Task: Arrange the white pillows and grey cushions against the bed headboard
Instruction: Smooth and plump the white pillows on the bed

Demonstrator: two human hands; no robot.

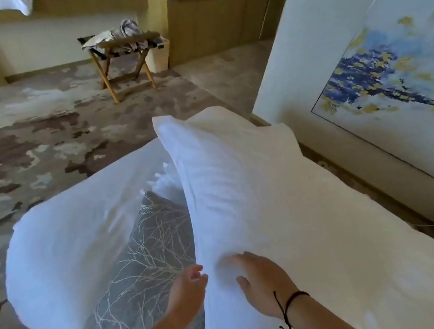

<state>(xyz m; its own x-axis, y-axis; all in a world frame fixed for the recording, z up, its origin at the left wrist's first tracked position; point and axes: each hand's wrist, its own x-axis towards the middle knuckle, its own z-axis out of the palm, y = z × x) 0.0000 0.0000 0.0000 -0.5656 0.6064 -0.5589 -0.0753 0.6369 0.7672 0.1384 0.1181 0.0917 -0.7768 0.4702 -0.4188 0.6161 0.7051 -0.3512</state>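
A large white pillow (244, 188) stands on edge in the middle of the view, leaning toward the wall side. My right hand (261, 280) presses flat on its near face with fingers spread. My left hand (186, 288) touches the pillow's left edge, fingers loosely extended. A grey cushion (141, 271) with a pale branch pattern lies flat to the left, partly under the standing pillow. Another white pillow (76, 238) lies beneath and beside the cushion. The headboard itself is hidden by the bedding.
A framed blue and gold painting (403, 79) hangs on the white wall at right. A wooden folding luggage rack (124, 55) with cloth on it stands on the patterned carpet (27, 134) beyond the bed. Wooden wall panels run along the back.
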